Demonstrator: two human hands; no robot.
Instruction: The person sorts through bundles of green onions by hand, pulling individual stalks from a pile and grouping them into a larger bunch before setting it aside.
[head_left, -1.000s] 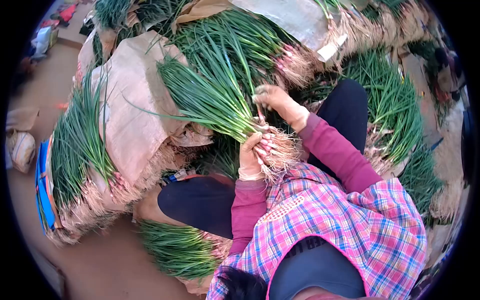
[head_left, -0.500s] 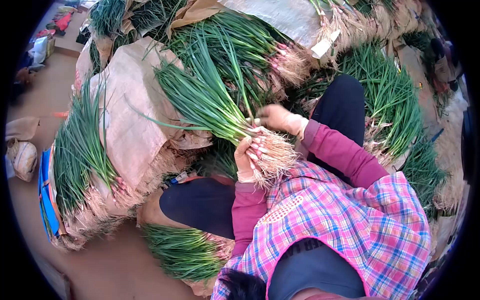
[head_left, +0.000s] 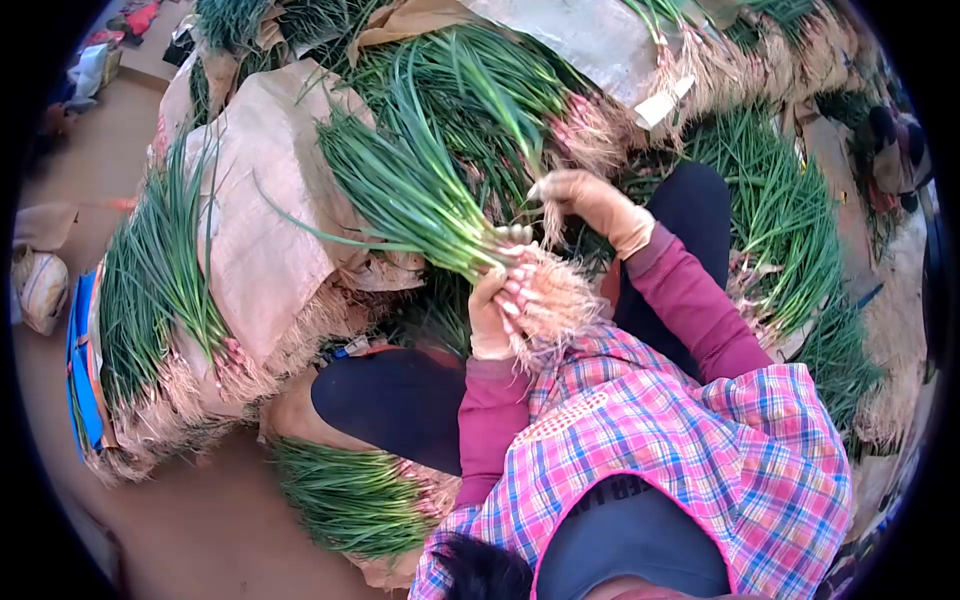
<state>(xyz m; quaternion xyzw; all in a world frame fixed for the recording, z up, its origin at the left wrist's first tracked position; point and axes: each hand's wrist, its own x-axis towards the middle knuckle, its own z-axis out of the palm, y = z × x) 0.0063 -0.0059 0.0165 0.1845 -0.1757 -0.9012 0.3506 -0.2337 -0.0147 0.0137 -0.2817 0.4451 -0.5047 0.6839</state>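
Observation:
A bunch of green onions (head_left: 430,215) with reddish-white bulbs and pale roots lies in my left hand (head_left: 492,318), whose gloved fingers wrap round it just above the roots. To the right of that bunch, my right hand (head_left: 592,205), also gloved, pinches a few stalks (head_left: 532,150) near their root end, apart from the held bunch. Their green leaves reach up over a pile of onions (head_left: 500,75). Behind my right fingers lie the roots (head_left: 590,135) of that pile.
Beige sheeting (head_left: 275,190) and more onions (head_left: 160,290) are on the left. Another bundle (head_left: 350,495) lies below my left knee (head_left: 385,405). Onions (head_left: 775,220) also lie right of my right knee (head_left: 695,210). Part of another person (head_left: 895,150) shows at the far right.
My right hand has moved up and right, away from the bunch, and now holds separate stalks. My left hand keeps its grip on the bunch. The view has shifted slightly.

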